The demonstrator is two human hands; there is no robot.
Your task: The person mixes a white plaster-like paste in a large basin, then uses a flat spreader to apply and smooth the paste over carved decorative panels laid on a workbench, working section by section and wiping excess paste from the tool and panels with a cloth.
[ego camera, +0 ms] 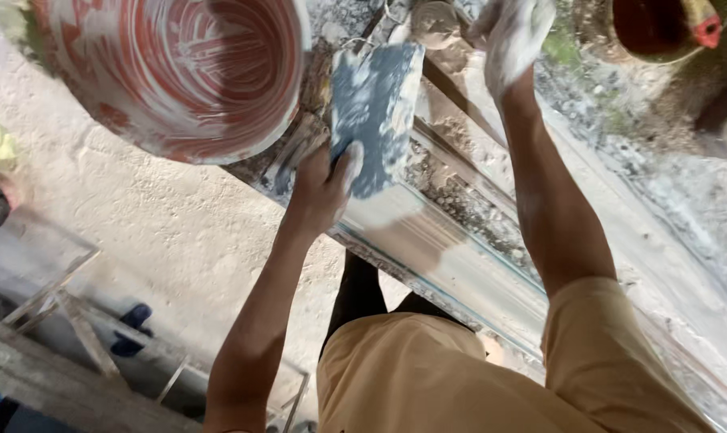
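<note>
- Over the long plaster moulding [452,256] that runs down the bench, my left hand [319,188] is clamped on the lower end of a flat blue trowel [375,108], thumb laid across the blade, which is smeared with white plaster.
- My right hand [512,36], coated white, presses on the top end of the same bench; whether its fingers are spread or curled I cannot tell, for it is blurred and cut by the upper edge.
- To do this well, I judge the blade should stay flat and move evenly along the moulding's edge, with the other hand bracing steadily.
- Beside the trowel, at the bench's left side, stands a red-and-white plaster-streaked bucket [179,72].
- A second red bucket [656,28] sits at the far right corner, half out of sight.
- What the blade touches beneath is hidden.
</note>
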